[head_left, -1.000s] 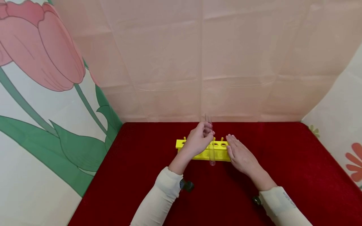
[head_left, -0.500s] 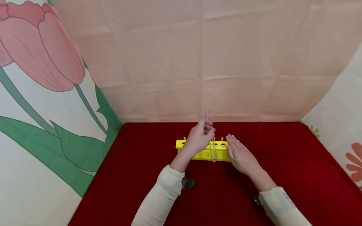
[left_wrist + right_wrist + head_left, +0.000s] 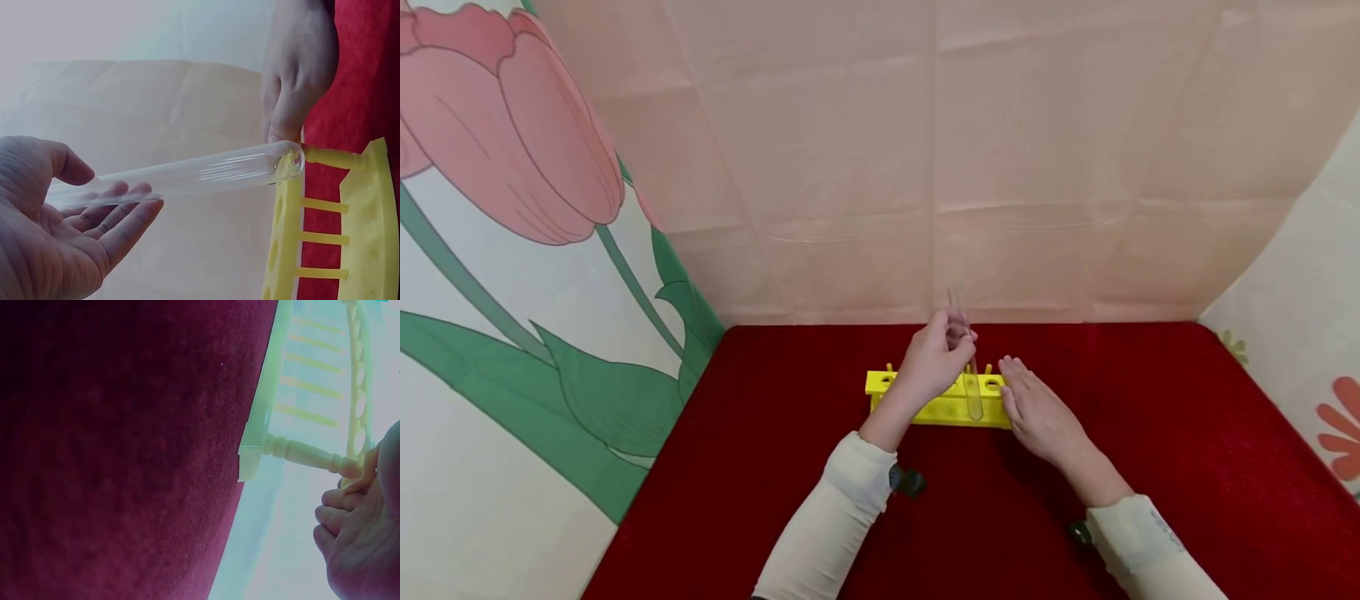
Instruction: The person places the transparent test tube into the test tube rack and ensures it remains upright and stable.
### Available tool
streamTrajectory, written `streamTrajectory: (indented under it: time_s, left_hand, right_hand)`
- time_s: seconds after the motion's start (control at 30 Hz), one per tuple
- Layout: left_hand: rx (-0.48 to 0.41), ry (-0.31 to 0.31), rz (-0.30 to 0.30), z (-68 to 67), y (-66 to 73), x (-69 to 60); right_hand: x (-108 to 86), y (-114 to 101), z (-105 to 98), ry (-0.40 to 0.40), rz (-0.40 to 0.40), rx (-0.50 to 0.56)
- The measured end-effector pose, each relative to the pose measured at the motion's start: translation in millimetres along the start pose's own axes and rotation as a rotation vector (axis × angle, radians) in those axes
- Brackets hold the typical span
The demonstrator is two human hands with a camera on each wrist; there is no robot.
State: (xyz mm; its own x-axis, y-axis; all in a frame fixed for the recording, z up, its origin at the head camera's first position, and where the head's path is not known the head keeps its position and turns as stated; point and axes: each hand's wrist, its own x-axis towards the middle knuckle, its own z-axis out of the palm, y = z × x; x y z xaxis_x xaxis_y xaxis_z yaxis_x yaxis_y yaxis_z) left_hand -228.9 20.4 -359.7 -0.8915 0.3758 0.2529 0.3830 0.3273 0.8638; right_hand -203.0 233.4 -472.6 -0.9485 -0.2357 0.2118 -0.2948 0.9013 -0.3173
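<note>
Holding 1 tube (image 3: 231,169) are left fingers (image 3: 132,231), right sleeve marks (image 3: 1168,531) illegible.

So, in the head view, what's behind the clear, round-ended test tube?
Behind the lower part of the tube is the long yellow rack; behind its upper end, the peach sheet. The left hand covers part of the rack's top, hiding holes there.

Red tabletop (image 3: 700,517) under my hands (image 3: 1043,415), creased pinkish backdrop (image 3: 820,167) beyond them, big tulip print (image 3: 512,125) to their left.
</note>
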Motion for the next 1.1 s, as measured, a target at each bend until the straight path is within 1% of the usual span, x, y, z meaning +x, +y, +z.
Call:
streamTrajectory:
  time_s: [0.17, 0.5, 0.9, 1.1]
  left_hand:
    - [-0.012, 0.007, 0.008, 0.9, 0.1, 1.9]
    - [-0.020, 0.041, 0.020, 4.0, -2.9, 5.5]
    - [-0.051, 0.112, 0.028, 8.4, -3.1, 12.0]
    - [-0.053, 0.126, 0.032, 10.7, -3.9, 15.7]
  right_hand:
    - [0.1, 0, 0, -0.004, 0.008, 0.011]
    - [1.0, 0, 0, 0.003, 0.003, 0.024]
    - [1.1, 2, 0, 0.002, -0.003, 0.019]
    - [0.3, 2, 1, 0.015, -0.014, 0.007]
